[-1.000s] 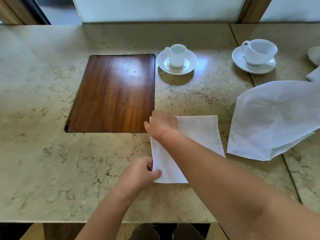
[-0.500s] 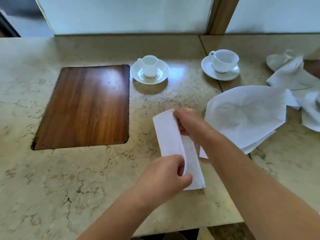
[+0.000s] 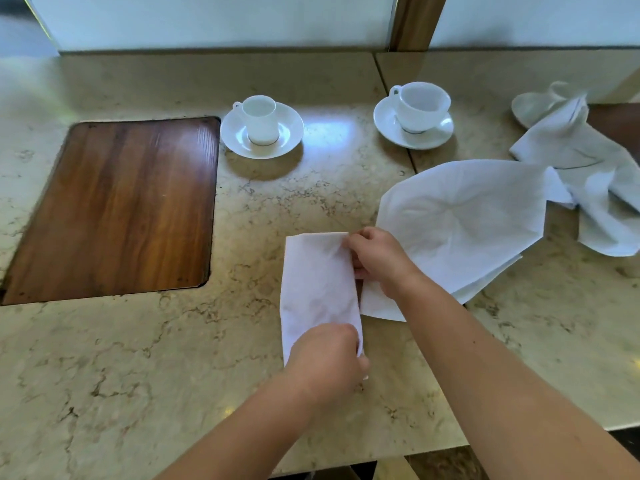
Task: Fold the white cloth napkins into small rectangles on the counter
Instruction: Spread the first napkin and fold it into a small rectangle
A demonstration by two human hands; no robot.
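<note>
Near the counter's (image 3: 145,358) front edge, the left hand (image 3: 325,358) pinched the near end of a folded white napkin (image 3: 317,289), its grip closed on the cloth. Beyond it, the right hand (image 3: 379,259) gripped the napkin's far right corner. Just to the right lay a loose napkin (image 3: 464,216), with a crumpled one (image 3: 588,174) toward the right edge. Toward the back edge stood two cups on saucers (image 3: 262,129) (image 3: 414,116), beside a wooden inset panel (image 3: 117,206).

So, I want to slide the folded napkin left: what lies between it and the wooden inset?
Head view: only bare marble counter lies between the folded napkin and the wooden inset.
</note>
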